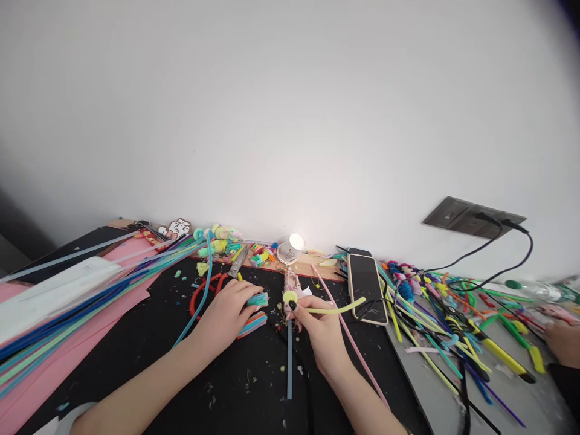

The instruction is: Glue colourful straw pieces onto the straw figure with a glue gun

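My left hand point(229, 311) rests on the black mat point(244, 374), its fingers pinched on a small teal fuzzy coil point(257, 298). Just under it lies a short bundle of pink and blue pieces point(254, 324). My right hand point(319, 329) is closed on a yellow-green pipe cleaner point(338, 309), whose near end is rolled into a small yellow disc point(290, 296) at my fingertips. Its free end trails right over a phone point(366, 281). A light-blue straw point(289, 359) lies between my hands.
Long coloured sticks point(90, 290) and pink paper point(58, 338) fan out at the left. A tangle of pipe cleaners and black cables point(453, 314) covers the right. Another person's hand point(562, 341) shows at the far right. A wire spool point(290, 249) and small finished pieces line the wall.
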The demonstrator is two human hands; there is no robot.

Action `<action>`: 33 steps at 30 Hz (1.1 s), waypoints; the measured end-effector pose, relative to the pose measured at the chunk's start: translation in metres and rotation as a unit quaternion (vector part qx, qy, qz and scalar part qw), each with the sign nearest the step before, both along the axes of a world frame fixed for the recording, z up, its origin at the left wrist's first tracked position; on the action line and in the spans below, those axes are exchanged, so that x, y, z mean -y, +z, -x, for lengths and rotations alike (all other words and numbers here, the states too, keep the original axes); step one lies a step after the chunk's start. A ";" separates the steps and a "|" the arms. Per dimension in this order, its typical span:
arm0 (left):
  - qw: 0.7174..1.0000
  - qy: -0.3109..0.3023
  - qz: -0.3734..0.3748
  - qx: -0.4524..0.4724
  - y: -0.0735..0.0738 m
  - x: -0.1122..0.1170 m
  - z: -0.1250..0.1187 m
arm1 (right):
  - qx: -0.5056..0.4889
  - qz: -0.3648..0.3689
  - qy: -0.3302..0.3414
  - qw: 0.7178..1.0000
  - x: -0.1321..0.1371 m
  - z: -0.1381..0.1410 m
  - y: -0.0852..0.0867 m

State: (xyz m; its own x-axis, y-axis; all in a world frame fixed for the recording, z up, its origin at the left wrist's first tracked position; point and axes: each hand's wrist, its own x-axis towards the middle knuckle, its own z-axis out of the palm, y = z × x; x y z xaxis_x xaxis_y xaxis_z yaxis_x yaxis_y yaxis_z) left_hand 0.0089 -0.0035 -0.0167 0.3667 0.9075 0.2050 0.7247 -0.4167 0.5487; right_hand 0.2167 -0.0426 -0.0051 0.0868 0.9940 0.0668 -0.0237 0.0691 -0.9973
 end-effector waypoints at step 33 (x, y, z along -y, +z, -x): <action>0.978 -0.077 -0.068 0.182 0.008 0.018 -0.008 | -0.154 0.176 0.135 0.963 0.010 0.010 0.013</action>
State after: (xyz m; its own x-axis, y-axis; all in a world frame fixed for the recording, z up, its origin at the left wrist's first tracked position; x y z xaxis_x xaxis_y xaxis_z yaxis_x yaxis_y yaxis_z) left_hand 0.0171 -0.0218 -0.0091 0.3767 0.8030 0.4618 0.4147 -0.5920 0.6911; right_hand 0.2071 -0.0529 0.0084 -0.2159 0.9393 -0.2667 -0.2916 -0.3227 -0.9005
